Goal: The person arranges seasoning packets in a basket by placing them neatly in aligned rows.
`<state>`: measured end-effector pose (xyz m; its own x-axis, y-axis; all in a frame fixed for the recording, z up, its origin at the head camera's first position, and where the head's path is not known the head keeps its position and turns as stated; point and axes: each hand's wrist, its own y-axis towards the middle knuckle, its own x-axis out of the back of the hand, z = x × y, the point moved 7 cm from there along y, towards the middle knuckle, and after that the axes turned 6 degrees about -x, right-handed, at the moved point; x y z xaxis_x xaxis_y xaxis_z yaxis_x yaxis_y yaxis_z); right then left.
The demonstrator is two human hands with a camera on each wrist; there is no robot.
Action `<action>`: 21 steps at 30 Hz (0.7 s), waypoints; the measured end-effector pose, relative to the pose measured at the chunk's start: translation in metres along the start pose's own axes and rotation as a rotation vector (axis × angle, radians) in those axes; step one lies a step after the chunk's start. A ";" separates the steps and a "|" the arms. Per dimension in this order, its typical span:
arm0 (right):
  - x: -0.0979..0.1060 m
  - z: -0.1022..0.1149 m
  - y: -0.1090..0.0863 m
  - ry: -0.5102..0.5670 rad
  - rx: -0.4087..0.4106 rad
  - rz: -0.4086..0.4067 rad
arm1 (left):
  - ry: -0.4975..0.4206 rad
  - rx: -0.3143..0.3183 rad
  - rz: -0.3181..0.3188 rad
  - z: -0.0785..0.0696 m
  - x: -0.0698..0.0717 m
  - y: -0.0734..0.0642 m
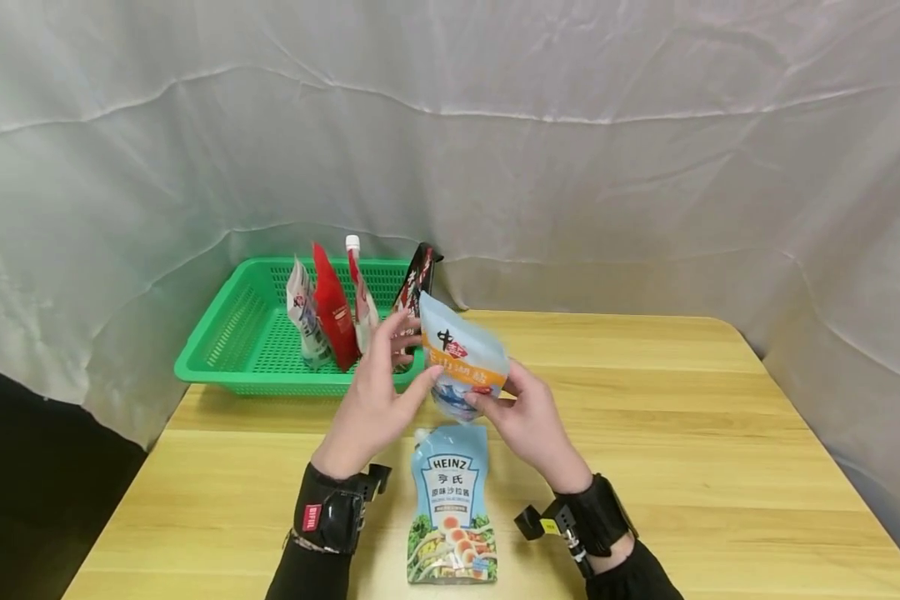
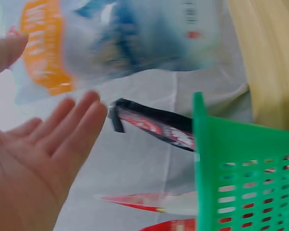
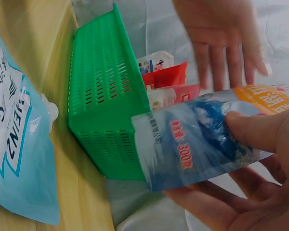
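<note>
My right hand [image 1: 528, 421] grips a light-blue bag of salt [image 1: 462, 346] with an orange band, thumb on the front and fingers behind, as the right wrist view shows. The bag is tilted above the table by the basket's near right corner. Beside its left edge is my left hand [image 1: 375, 396], fingers extended and apart from the bag in the left wrist view [image 2: 33, 178]. Its thumb lies close to the orange band; whether it touches, I cannot tell. Below both hands a blue Heinz salad dressing pouch [image 1: 452, 500] lies flat on the table, label up.
A green perforated basket [image 1: 213, 350] stands at the table's back left. Upright in it are a whitish packet [image 1: 305, 312], a red pouch [image 1: 333, 312], a white-capped pouch [image 1: 362, 304] and, at the right end, a black packet [image 1: 414, 287]. Grey cloth [image 1: 570, 183] hangs behind.
</note>
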<state>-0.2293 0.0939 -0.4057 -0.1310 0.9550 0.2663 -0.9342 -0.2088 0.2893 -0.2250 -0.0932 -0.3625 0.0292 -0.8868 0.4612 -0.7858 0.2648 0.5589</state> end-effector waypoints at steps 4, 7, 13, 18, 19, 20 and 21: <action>-0.003 -0.002 -0.001 -0.041 -0.023 -0.012 | 0.090 -0.028 -0.144 -0.013 0.009 -0.001; -0.006 -0.002 -0.002 -0.083 -0.019 -0.007 | 0.092 0.047 -0.216 -0.017 0.011 -0.003; -0.011 0.004 -0.005 -0.257 0.075 -0.031 | 0.061 0.326 -0.155 -0.009 0.003 -0.008; -0.013 0.010 -0.008 -0.414 0.204 -0.082 | -0.011 0.402 -0.060 -0.006 -0.004 -0.009; -0.013 0.011 -0.008 -0.433 0.219 -0.089 | -0.041 0.402 -0.059 -0.006 -0.005 -0.009; -0.013 0.012 -0.008 -0.449 0.233 -0.096 | -0.050 0.399 -0.060 -0.006 -0.005 -0.008; -0.012 0.012 -0.009 -0.463 0.241 -0.103 | -0.053 0.396 -0.064 -0.007 -0.005 -0.008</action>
<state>-0.2157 0.0813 -0.4008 0.1682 0.7913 0.5879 -0.8247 -0.2137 0.5237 -0.2145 -0.0882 -0.3646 0.0623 -0.9179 0.3919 -0.9611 0.0507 0.2716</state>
